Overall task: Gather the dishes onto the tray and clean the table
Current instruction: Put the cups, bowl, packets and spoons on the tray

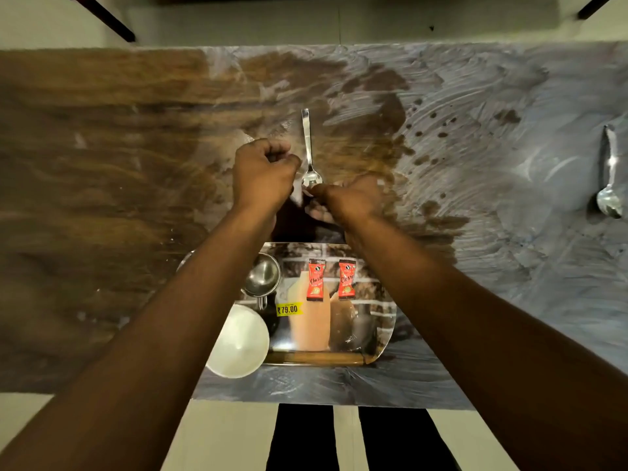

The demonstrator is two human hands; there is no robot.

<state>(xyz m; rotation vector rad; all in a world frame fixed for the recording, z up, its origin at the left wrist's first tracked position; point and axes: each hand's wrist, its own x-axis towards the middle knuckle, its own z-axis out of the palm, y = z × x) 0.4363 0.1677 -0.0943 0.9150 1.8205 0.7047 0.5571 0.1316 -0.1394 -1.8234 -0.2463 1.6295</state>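
Observation:
A steel spoon (307, 147) lies mid-table with its handle pointing away from me. My right hand (353, 198) pinches the near tip of its bowl. My left hand (263, 171) is curled into a fist just left of the spoon's neck, its fingertips close to the metal; I cannot tell if they touch. Near the front edge stands a shiny steel tray (385, 321). It holds a small steel cup (263, 275), a white bowl (238, 341) overhanging its left corner, and two red sachets (316, 280). A second spoon (608, 178) lies at the far right.
The glossy wood table (102, 198) shows wet smears and dark droplets across its right half (492, 164). A yellow price sticker (289, 309) is on the tray. My legs and pale floor show below the front edge.

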